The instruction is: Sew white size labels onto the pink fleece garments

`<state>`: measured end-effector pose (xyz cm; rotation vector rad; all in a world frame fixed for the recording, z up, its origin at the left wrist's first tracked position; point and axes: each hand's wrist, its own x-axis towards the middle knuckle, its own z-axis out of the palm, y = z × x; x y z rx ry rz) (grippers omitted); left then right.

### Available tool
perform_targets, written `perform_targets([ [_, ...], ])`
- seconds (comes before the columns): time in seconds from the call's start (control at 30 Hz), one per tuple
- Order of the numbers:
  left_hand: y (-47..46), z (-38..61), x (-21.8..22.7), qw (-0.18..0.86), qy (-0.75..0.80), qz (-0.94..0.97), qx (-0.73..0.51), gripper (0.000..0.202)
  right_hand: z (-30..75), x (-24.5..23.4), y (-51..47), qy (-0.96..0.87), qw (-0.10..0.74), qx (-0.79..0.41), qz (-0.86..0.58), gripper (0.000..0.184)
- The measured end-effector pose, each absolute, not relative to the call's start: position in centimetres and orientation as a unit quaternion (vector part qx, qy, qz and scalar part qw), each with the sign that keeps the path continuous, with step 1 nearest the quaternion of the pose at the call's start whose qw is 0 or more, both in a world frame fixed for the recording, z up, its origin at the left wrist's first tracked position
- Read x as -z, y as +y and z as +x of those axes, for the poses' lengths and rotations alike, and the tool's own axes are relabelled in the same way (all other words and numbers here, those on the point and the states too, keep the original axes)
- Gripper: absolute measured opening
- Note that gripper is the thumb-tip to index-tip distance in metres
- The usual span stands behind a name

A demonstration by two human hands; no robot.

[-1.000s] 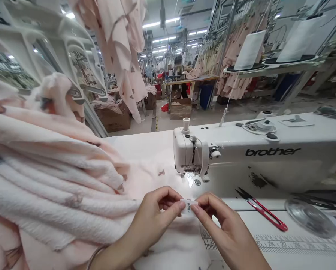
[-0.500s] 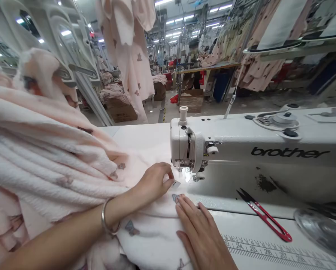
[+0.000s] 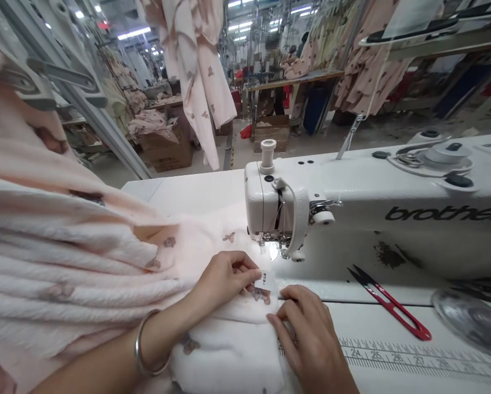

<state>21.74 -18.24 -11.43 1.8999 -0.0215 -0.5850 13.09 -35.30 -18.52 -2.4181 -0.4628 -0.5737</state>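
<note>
My left hand, with a metal bangle at the wrist, pinches a small white printed label against the pale pink fleece fabric. The label lies just in front of the lit needle area of the white sewing machine. My right hand is curled at the fabric's right edge, its thumb and fingertips closed around the edge near a butterfly-like print. Part of the edge is hidden by the fingers. The fleece spreads in folds over the left of the table.
Red-handled thread snips lie on the machine bed, right of my right hand. A round clear object sits at far right, and a ruler scale runs along the front. Behind hang pink garments; a cardboard box stands on the floor.
My right hand has gone from lying flat on the fleece to curled at its right edge. The label has shifted slightly right and shows more. The camera view has shifted.
</note>
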Motion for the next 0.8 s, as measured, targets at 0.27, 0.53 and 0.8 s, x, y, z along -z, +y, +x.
perform_targets([
  [0.27,-18.8,20.8,15.0,0.558,0.045,0.799,0.22,0.017,13.2,19.6,-35.2,-0.168,0.277,0.258,-0.91,0.027],
  [0.53,-18.9,20.5,14.9,0.531,0.022,0.826,0.187,0.014,13.4,19.0,-35.0,-0.17,0.262,0.243,-0.918,0.027],
  [0.8,-18.9,20.8,15.0,0.525,0.027,0.828,0.195,0.013,13.3,19.0,-35.1,-0.173,0.258,0.245,-0.918,0.028],
])
